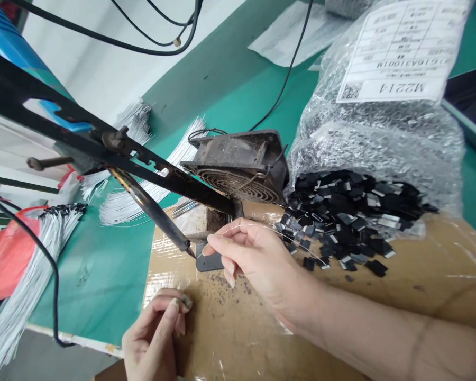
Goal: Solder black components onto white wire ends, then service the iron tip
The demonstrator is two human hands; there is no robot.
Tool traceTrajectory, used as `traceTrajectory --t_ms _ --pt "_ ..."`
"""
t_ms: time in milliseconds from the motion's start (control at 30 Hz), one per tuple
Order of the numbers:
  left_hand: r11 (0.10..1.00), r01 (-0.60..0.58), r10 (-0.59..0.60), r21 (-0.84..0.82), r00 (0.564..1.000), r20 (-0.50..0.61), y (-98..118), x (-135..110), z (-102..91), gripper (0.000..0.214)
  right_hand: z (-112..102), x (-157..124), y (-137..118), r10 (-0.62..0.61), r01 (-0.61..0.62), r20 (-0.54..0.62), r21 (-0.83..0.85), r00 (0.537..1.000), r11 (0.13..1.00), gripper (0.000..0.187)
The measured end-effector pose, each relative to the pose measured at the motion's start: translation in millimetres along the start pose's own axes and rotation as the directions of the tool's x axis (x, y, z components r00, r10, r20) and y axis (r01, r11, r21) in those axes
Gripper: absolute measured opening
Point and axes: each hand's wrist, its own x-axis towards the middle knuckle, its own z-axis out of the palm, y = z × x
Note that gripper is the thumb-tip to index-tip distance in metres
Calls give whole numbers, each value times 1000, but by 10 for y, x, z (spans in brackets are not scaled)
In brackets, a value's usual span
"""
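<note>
My right hand [246, 251] pinches a thin white wire [301, 243] between thumb and fingers. From the pinch, the wire curves rightward over the back of the hand toward the loose black parts. Just left of the fingertips is the tip of a soldering iron [166, 225], clamped at a slant. Below that tip lies a small black plate [210, 262], partly covered by my fingers. Lower left, my left hand [156, 330] is closed, with a small greyish piece [186, 302] at its fingertips; its exact kind is too small to make out.
A dirty fan [238, 159] stands behind the right hand. Small black connector pieces [345, 211] spill from a bubble-wrap bag [381, 127] onto the cardboard [432, 270]. White wire bundles [35, 286] lie at left. A black slotted metal bar [143, 159] crosses overhead.
</note>
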Motion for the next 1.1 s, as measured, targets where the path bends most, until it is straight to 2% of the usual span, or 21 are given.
traceTrajectory --t_ms 133,300,800,1100 --pt "1000 -10 10 -13 1000 29 -23 14 -23 42 54 -15 -74 108 -110 -68 -22 992 994 33" --pt "1000 -9 9 -5 999 49 -45 3 -53 40 52 -3 -75 118 -118 -60 -5 991 993 31" --pt "995 6 -5 100 1000 -14 34 1 14 42 59 11 -91 151 -151 -57 10 987 988 35" --pt "995 8 -10 98 1000 27 -27 24 -54 41 46 40 -53 144 -147 -62 -53 988 988 31"
